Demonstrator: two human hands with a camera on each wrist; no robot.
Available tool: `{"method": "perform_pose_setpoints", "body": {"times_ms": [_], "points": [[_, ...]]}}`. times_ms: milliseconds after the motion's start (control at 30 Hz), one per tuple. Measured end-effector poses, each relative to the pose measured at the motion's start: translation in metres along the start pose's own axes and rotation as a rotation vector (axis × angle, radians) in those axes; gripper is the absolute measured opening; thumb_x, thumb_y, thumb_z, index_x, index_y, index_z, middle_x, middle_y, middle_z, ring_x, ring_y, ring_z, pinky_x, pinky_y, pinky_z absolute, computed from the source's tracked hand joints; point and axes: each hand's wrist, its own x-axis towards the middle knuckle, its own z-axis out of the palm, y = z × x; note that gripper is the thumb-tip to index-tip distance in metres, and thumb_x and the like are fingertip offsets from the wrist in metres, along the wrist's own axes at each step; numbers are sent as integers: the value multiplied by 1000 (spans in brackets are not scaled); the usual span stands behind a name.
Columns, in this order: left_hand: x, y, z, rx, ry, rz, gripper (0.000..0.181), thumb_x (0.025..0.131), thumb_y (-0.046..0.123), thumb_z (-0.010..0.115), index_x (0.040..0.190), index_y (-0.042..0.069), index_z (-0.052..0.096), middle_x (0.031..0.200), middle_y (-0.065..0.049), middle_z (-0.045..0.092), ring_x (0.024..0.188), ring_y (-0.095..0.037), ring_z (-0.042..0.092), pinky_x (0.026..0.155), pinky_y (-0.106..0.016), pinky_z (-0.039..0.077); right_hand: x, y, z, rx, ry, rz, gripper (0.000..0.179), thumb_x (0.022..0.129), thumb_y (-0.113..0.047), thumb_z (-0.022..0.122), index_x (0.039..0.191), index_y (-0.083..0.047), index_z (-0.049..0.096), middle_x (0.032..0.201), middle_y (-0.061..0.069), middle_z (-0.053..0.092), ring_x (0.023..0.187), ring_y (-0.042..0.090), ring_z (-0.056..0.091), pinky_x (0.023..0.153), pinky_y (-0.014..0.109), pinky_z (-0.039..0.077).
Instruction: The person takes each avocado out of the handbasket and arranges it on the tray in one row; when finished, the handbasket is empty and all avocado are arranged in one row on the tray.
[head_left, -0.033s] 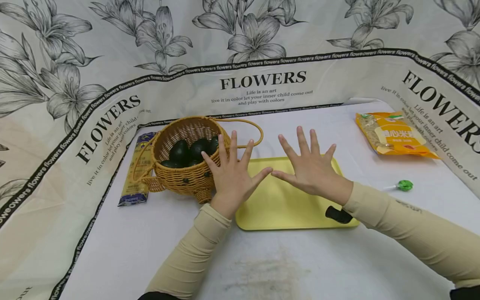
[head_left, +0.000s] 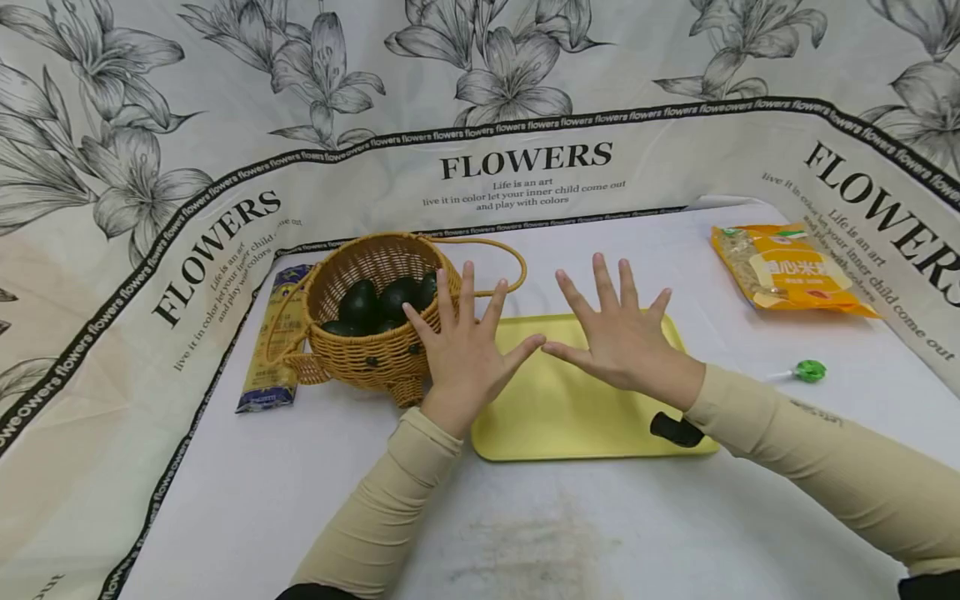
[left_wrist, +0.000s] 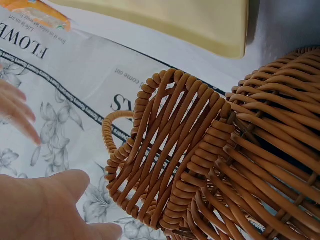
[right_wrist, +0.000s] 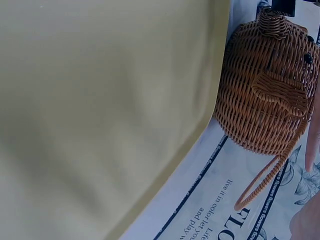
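Both hands are held up with fingers spread, and their thumb tips meet or nearly meet in the head view. The left hand [head_left: 467, 358] holds nothing and overlaps the right side of a wicker basket [head_left: 352, 358]; whether it touches the basket cannot be told. Several dark green avocados [head_left: 358, 303] lie inside the basket, partly hidden by its rim. Over a yellow tray [head_left: 555, 417] the right hand [head_left: 626, 346] is raised, also with nothing in it. The left wrist view has the basket's woven ear [left_wrist: 165, 150] close by; the tray [right_wrist: 100, 100] fills much of the right wrist view.
A yellow and blue packet [head_left: 273, 350] lies left of the basket. On the right are an orange food bag [head_left: 795, 271] and a green lollipop [head_left: 810, 371]. A floral cloth [head_left: 510, 83] stands behind the white table [head_left: 375, 533].
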Motion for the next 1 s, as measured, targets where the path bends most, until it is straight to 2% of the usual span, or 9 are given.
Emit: {"method": "perform_pose_setpoints", "body": {"times_ms": [167, 367, 667, 800, 1000], "points": [[-1, -2, 0, 16, 14, 4, 84, 79, 85, 25, 149, 40, 15, 160, -1, -9, 147, -35, -11, 106, -74, 0, 0, -1, 0, -4, 8, -4, 90, 82, -80, 31, 151, -34, -6, 156, 20, -16, 142, 51, -11, 91, 86, 3], [-1, -7, -2, -3, 27, 13, 87, 78, 86, 26, 150, 39, 12, 161, -2, -8, 147, -32, -15, 109, -72, -2, 0, -3, -2, -16, 37, -32, 91, 83, -78, 34, 152, -32, -4, 156, 22, -12, 142, 51, -9, 94, 84, 0], [1, -16, -7, 19, 98, 68, 97, 76, 85, 35, 152, 32, 6, 161, 0, -3, 149, -27, -5, 114, -65, 3, 1, -6, -6, -14, 67, -48, 93, 83, -77, 36, 151, -31, -7, 156, 22, -12, 143, 48, -9, 98, 82, 1], [2, -19, -9, 10, 106, 71, 101, 76, 84, 37, 152, 30, -1, 161, 0, -3, 149, -25, -4, 115, -63, 3, 2, -7, -9, -6, 74, -60, 93, 84, -76, 37, 151, -30, -8, 156, 22, -12, 143, 48, -10, 99, 81, 1], [3, -23, -10, -19, 113, 76, 101, 77, 83, 38, 152, 29, -1, 161, -1, 0, 149, -26, -2, 115, -63, 3, 4, -9, -12, 0, 87, -67, 94, 84, -75, 38, 152, -28, -7, 156, 22, -12, 143, 46, -12, 99, 81, 0]]}}
